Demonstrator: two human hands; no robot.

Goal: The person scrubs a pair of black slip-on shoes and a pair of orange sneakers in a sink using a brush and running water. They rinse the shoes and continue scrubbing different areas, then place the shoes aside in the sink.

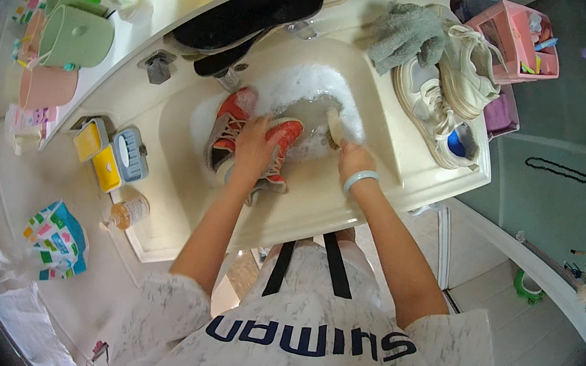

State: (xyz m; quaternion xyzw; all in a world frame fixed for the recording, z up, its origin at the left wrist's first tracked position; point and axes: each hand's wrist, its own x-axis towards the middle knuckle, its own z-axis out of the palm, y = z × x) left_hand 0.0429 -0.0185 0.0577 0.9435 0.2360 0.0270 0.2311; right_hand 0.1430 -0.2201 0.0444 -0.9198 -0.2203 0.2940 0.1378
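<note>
In the washbasin [178, 147], two red and grey lace-up shoes lie side by side near the left wall. My left hand [253, 145] grips the right-hand shoe [284, 138] by its upper, with the fingers partly hidden against it. The left-hand shoe [226, 129] rests just beside that hand, with suds on its toe. My right hand [355, 159] is closed around a pale scrubbing brush [335, 125], apart from the shoes. Its bristle end is over cloudy water, and white foam [315, 80] rings the far side of the basin.
A tap [229, 80] stands behind the shoes, beneath a dark oval object [250, 18]. White sneakers [442, 112] and a grey cloth [408, 37] crowd the right counter. At left are soap boxes [110, 154] and a bottle of amber liquid [130, 212]. Cups [76, 36] line the shelf.
</note>
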